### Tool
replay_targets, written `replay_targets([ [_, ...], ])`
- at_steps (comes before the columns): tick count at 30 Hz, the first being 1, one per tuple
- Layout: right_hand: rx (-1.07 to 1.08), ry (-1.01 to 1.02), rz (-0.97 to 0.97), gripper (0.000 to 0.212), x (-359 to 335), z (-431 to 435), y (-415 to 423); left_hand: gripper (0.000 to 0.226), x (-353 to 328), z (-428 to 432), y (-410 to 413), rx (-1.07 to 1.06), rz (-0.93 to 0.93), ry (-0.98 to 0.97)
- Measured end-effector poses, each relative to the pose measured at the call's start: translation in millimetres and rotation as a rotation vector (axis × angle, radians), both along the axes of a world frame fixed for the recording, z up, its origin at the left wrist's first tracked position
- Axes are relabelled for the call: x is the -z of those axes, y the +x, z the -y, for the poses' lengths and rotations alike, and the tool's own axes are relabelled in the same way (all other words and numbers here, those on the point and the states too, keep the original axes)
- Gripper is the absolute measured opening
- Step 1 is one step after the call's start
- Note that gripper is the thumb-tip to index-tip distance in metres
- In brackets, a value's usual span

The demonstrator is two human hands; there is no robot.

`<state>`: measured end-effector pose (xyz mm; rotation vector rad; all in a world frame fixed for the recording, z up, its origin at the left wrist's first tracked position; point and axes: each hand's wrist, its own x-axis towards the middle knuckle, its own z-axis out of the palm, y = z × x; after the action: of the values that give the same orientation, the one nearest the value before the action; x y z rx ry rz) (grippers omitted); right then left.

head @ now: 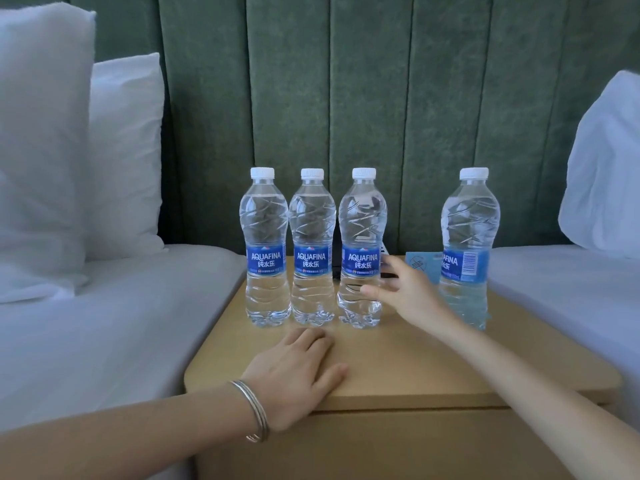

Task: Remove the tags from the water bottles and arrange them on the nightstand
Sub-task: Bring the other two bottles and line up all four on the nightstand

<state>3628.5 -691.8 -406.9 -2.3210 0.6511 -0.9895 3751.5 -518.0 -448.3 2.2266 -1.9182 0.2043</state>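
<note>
The tan nightstand point(398, 358) carries four upright water bottles point(311, 251): three touching in a row, the fourth bottle point(467, 251) well apart at right. The left hand point(298, 368) lies flat on top; the right hand point(405, 292), fingers spread, is just beside the third bottle point(362, 251)

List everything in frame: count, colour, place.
water bottles: 4, clear, blue labels, white caps; three in a row, fourth bottle apart at right
nightstand: 1, tan, centre
card: 1, light blue, left of fourth bottle
pillows: 3, white; two left, one right
headboard: 1, green, behind
bed sheets: white, both sides
bangles: silver, left wrist
left hand: flat on nightstand front
right hand: open, fingers spread beside third bottle
</note>
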Motion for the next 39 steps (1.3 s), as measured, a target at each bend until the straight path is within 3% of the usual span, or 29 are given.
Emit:
replay_targets([
  [19,-0.069,0.057,0.105,0.063,12,11,8,0.056,4,2,1,0.017,0.037,-0.050],
  [25,-0.067,0.052,0.106,0.063,14,11,7,0.067,7,3,3,0.036,0.063,-0.045],
  [29,-0.091,0.033,0.096,0.066,14,6,1,0.089,0,0,1,0.090,0.074,-0.041],
  [32,0.002,-0.108,0.238,0.048,11,-2,-28,0.078,-5,-4,-10,0.238,0.114,0.036],
  [35,0.213,-0.474,0.374,0.021,6,-6,-74,0.074,-2,-2,-23,0.271,0.103,0.064],
  [37,0.357,-0.604,0.358,0.022,3,-1,-101,0.079,-4,6,-30,0.269,0.082,0.080],
  [39,0.427,-0.509,0.326,0.039,4,11,-115,0.089,-6,21,-34,0.263,0.037,0.095],
])
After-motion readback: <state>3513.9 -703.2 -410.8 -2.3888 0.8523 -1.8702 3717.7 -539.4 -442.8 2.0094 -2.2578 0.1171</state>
